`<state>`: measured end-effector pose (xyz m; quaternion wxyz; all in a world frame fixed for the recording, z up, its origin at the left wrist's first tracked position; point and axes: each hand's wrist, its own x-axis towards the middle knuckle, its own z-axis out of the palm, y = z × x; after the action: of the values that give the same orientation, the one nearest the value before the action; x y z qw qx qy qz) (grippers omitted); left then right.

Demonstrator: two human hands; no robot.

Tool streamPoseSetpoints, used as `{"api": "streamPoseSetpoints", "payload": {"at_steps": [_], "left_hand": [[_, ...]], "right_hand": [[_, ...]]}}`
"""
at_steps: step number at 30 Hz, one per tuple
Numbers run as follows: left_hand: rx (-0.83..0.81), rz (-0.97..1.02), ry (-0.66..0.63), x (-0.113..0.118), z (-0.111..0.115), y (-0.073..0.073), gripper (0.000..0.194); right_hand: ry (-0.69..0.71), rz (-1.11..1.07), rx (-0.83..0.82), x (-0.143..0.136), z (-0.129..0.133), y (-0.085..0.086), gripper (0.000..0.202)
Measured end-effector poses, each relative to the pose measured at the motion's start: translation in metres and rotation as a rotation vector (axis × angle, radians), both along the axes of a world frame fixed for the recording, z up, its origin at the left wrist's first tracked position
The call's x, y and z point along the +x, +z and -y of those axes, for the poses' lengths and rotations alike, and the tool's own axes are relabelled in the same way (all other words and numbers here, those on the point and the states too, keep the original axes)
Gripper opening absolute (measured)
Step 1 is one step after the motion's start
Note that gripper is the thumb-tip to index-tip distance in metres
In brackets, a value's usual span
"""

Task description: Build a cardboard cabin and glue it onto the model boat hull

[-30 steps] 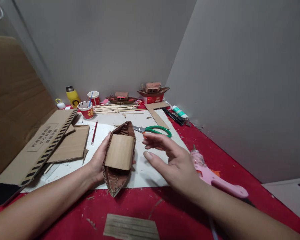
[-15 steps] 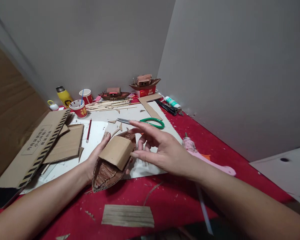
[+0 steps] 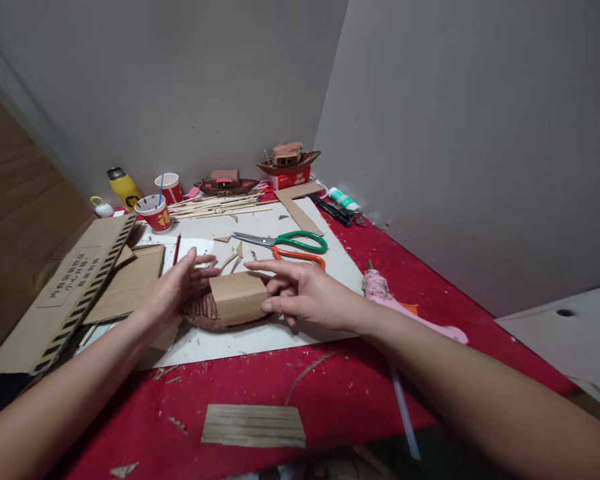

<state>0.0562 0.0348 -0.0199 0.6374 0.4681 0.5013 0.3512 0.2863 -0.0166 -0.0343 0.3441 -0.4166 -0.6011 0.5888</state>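
A small cardboard model boat [image 3: 205,313] sits low over the white board, its ribbed brown hull lengthwise across my view. A plain folded cardboard canopy [image 3: 240,297] covers its middle and right part. My right hand [image 3: 300,290] grips the right end, thumb on the near side at the canopy's edge and fingers behind. At the left end is my left hand [image 3: 175,287], fingers stretched out along the far side; its palm is beside the hull, and I cannot tell how firmly it touches. Behind the boat lie scissors [image 3: 300,241] with one green and one orange handle.
A pink glue gun [image 3: 380,290] lies at the right. A ridged cardboard strip [image 3: 253,425] is at the front of the red table. Cardboard sheets [image 3: 75,280], paper cups [image 3: 155,215], thin sticks [image 3: 215,205] and two finished model boats [image 3: 287,159] stand farther back.
The boat has turned from pointing toward me to lying crosswise, and sits lower on the board. My left hand has shifted from beneath its side to its left end, fingers extended.
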Motion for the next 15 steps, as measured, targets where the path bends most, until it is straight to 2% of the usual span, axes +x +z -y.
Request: {"api": "streamPoseSetpoints", "payload": {"at_steps": [2,4,6,9,11,15], "left_hand": [[0.366,-0.184,0.117,-0.009,0.007,0.004,0.041],[0.574,-0.294,0.162,-0.016,0.021,0.006,0.031],[0.640,-0.385,0.119,-0.019,0.038,0.004,0.018],[0.687,-0.523,-0.072,-0.018,0.053,-0.004,0.023],[0.699,-0.571,-0.142,-0.015,0.054,-0.012,0.023],[0.698,-0.585,-0.196,-0.012,0.045,-0.022,0.018]], "right_hand": [[0.001,0.000,0.015,0.000,-0.001,-0.003,0.065],[-0.020,-0.016,0.054,0.000,-0.002,-0.006,0.064],[-0.053,-0.041,0.066,-0.002,-0.002,-0.008,0.063],[-0.089,-0.093,0.032,-0.005,-0.002,-0.011,0.064],[-0.101,-0.113,0.023,-0.007,-0.001,-0.013,0.064],[-0.131,-0.056,0.104,-0.009,0.002,-0.015,0.061]]}}
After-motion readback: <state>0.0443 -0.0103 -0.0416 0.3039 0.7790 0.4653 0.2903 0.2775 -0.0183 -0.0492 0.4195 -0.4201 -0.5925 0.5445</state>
